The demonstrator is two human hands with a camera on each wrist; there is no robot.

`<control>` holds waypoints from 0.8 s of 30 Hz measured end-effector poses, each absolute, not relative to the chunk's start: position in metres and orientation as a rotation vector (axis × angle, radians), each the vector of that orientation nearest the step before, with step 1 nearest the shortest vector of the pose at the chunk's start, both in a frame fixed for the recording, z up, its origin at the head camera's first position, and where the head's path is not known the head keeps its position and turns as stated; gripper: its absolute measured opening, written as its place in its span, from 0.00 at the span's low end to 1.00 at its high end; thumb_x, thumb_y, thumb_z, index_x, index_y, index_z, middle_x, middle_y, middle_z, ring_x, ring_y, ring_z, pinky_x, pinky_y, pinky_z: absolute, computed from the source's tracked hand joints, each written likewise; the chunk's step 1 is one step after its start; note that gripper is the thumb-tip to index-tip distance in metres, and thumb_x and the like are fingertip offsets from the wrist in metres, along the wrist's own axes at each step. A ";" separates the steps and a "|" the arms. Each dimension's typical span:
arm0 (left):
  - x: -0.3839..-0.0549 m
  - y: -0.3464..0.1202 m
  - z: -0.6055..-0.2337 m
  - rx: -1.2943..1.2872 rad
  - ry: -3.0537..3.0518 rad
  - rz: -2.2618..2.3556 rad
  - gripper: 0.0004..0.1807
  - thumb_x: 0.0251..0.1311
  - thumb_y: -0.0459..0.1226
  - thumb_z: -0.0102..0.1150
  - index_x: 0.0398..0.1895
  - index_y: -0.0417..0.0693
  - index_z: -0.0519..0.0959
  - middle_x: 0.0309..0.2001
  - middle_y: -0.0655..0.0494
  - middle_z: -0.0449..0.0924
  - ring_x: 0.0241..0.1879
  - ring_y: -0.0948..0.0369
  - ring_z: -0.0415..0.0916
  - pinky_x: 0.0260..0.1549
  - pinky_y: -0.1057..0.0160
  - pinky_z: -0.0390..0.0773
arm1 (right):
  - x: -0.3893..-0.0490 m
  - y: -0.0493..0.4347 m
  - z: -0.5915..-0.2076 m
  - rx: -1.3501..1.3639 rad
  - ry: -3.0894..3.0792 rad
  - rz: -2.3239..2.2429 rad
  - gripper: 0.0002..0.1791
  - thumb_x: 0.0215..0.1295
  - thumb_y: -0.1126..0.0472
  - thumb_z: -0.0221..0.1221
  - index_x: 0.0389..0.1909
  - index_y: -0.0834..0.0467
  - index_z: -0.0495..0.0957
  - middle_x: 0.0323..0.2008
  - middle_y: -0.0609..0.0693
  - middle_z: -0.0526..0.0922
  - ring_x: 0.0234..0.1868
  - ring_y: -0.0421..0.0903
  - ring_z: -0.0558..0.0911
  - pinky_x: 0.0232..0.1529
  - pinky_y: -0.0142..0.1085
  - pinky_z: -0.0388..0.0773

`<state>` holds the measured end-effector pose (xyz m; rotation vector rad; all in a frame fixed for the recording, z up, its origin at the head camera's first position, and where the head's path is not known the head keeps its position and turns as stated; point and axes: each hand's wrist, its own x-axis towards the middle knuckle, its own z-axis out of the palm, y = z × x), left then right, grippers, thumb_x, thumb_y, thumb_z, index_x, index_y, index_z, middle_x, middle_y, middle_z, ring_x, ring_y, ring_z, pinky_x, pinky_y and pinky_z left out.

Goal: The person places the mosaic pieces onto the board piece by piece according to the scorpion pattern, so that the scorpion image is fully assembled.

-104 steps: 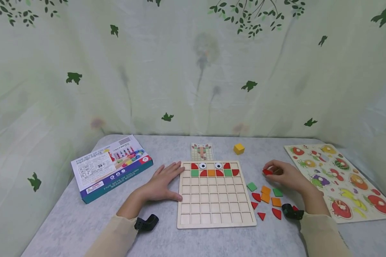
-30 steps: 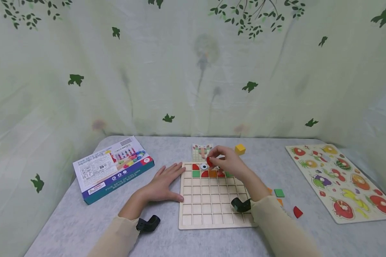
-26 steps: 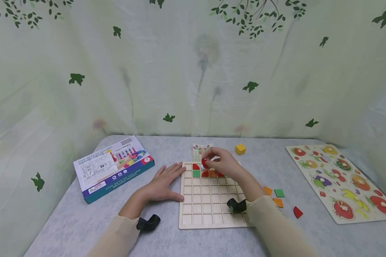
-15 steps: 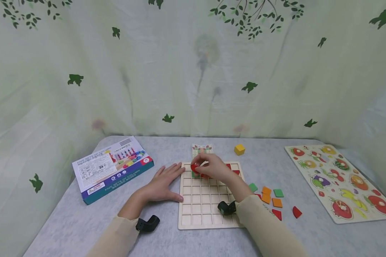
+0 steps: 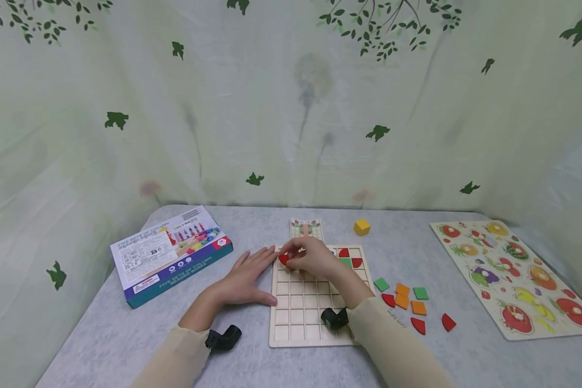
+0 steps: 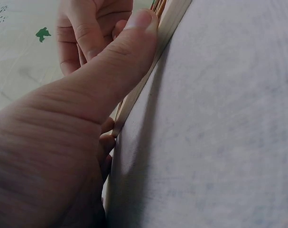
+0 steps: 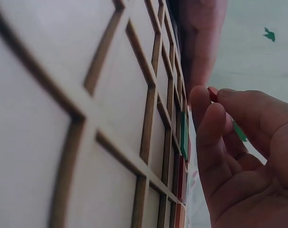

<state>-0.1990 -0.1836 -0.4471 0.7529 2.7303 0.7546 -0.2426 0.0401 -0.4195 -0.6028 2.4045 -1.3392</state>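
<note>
A wooden grid board lies on the table, with red, green and other coloured tiles in its top two rows, partly hidden behind my right hand. My right hand pinches a red quarter-circle tile between thumb and fingertips over the board's upper left, by the second row's first cell. In the right wrist view the red tile shows only as a thin edge between the fingertips. Spread fingers of my left hand rest along the board's left edge, the thumb against its side.
Loose green, orange and red tiles lie right of the board. Behind it are a small pattern card and a yellow block. A printed box stands left; a fruit puzzle board lies at far right.
My right hand has picked up the red tile from the right side and carried it left across the board to its upper left corner. The left hand has stayed at the board's edge.
</note>
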 end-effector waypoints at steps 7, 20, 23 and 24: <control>-0.200 -0.185 -0.448 0.753 2.733 0.748 0.63 0.47 0.64 0.71 0.81 0.54 0.48 0.82 0.53 0.44 0.82 0.50 0.39 0.77 0.37 0.32 | -0.242 0.038 -0.418 -0.629 2.427 -1.282 0.13 0.62 0.66 0.67 0.47 0.52 0.85 0.37 0.50 0.81 0.25 0.43 0.79 0.26 0.34 0.82; -0.200 -0.185 -0.448 0.774 2.734 0.745 0.62 0.48 0.63 0.71 0.80 0.49 0.51 0.82 0.52 0.45 0.81 0.49 0.40 0.77 0.37 0.33 | -0.242 0.031 -0.416 -0.709 2.623 -1.042 0.08 0.64 0.61 0.65 0.43 0.50 0.87 0.37 0.41 0.86 0.38 0.40 0.79 0.44 0.35 0.78; -0.199 -0.184 -0.447 0.769 2.731 0.754 0.61 0.48 0.63 0.71 0.80 0.49 0.51 0.82 0.52 0.45 0.81 0.49 0.40 0.77 0.37 0.32 | -0.244 0.030 -0.418 -0.706 2.677 -0.981 0.06 0.65 0.59 0.64 0.41 0.47 0.86 0.36 0.40 0.85 0.37 0.40 0.79 0.44 0.37 0.78; -0.199 -0.184 -0.447 0.768 2.731 0.759 0.61 0.48 0.63 0.71 0.81 0.51 0.51 0.82 0.52 0.45 0.81 0.49 0.40 0.77 0.37 0.32 | -0.244 0.030 -0.418 -0.709 2.691 -0.962 0.06 0.66 0.58 0.64 0.41 0.46 0.86 0.35 0.40 0.85 0.37 0.41 0.79 0.44 0.38 0.78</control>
